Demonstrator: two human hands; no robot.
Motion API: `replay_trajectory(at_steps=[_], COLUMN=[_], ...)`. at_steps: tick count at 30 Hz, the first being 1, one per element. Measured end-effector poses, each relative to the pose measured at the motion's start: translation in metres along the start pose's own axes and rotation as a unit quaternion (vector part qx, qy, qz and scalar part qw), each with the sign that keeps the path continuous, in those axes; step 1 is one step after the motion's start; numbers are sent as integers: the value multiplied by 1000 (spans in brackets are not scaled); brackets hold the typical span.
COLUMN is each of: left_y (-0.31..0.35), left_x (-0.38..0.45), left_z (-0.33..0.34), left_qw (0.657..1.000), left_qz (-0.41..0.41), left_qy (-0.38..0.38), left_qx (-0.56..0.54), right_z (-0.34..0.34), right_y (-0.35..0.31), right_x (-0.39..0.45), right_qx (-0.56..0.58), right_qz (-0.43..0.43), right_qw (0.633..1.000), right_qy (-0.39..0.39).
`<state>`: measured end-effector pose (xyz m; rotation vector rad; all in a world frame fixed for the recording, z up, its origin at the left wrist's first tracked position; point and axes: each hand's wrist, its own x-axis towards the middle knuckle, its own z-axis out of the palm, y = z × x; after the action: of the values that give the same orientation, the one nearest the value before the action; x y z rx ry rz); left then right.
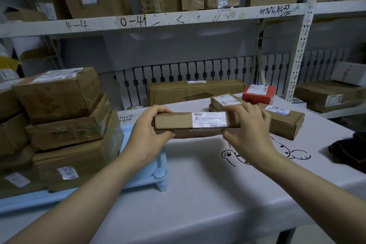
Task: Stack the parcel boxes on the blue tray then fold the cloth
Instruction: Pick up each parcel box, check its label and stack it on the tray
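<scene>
Long flat parcel box (190,125) was held in the air between left hand (147,134) and right hand (247,128), each gripping one end, right of the blue tray (142,176); looked light, stiff cardboard, end grips suited it.

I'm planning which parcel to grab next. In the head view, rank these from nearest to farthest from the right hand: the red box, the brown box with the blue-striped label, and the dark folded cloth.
From the right hand:
1. Brown cardboard box with the blue-striped label, just behind the hand, to its right.
2. Red box, farther back on the table.
3. Dark folded cloth, at the table's right edge.
</scene>
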<state>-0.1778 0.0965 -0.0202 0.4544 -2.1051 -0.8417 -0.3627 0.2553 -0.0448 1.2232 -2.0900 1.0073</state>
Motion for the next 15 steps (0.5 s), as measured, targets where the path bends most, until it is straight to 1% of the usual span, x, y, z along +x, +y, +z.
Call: replay_trajectory(at_steps=[3,9,12,15], left_y=[-7,-11,-11,-12], left_x=[-1,-2,-3,-6], left_z=[-2,-2,-2,-1], left_qw=[1000,999,997,990], left_qz=[-15,-31,-68,-132], left_qy=[-1,11,14,6], left_qx=[-7,-5,-23,-42], right_z=[3,6,6,6], right_y=[3,2,1,0], right_x=[0,-1,-3,-5], right_qx=[-10,11,19,25], right_qz=[28,20,12,2], right_qw=[1000,1000,999,999], right_qy=[-7,11,27,39])
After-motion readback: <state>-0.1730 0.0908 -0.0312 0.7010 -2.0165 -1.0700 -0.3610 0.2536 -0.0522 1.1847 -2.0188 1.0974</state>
